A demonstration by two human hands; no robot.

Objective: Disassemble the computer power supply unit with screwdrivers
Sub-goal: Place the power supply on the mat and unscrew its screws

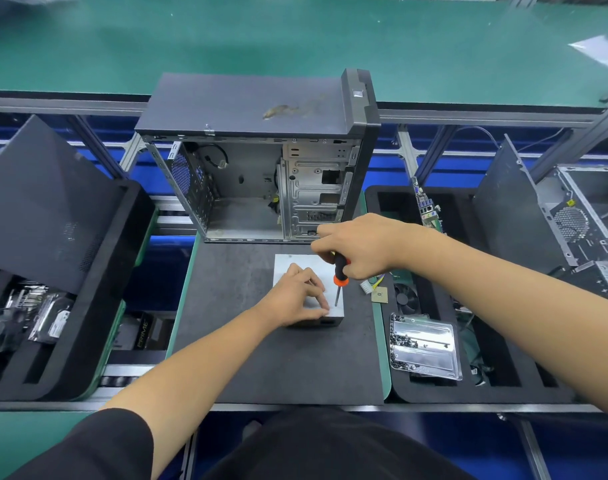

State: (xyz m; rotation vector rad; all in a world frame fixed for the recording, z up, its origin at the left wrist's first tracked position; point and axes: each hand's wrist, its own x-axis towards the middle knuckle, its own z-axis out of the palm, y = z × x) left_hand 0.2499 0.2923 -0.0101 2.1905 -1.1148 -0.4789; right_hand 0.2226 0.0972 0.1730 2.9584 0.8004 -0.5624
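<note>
Frame centre: power supply unit (pixel 297 263) on dark mat. Left hand (pixel 295 296) rests curled on top, steadying. Right hand (pixel 358 245) grips screwdriver (pixel 340 275); keep tip vertical, press firmly.

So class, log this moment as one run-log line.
left hand: steadies power supply unit | right hand: grips screwdriver, tip on unit's top
</note>
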